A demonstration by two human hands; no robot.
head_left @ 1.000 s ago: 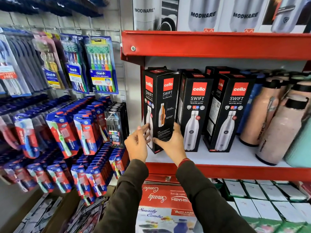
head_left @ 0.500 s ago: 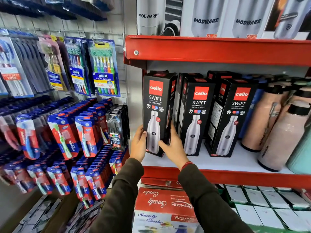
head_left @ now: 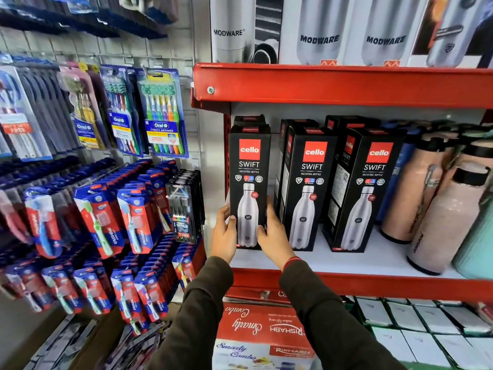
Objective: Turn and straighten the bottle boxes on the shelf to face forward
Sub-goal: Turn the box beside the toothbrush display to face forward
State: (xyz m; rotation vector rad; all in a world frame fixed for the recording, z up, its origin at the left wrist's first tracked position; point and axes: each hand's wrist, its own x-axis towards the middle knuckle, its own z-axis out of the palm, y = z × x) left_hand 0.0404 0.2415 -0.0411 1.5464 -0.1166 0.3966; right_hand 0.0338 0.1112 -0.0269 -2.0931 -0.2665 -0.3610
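Three black Cello Swift bottle boxes stand in a row on the white shelf. The leftmost box faces straight forward, upright, at the shelf's left end. My left hand grips its lower left edge and my right hand grips its lower right edge. The middle box and the right box stand turned slightly, each showing a side panel on its left. More black boxes stand behind them.
Pink and teal loose bottles crowd the shelf's right side. A red shelf lip hangs above, with Modware boxes on top. Toothbrush packs hang on the left wall. Cartons lie below.
The leftmost box has been rotated from an angled pose, showing two faces, to front-facing. Both hands stayed on its lower edges and the view moved closer.
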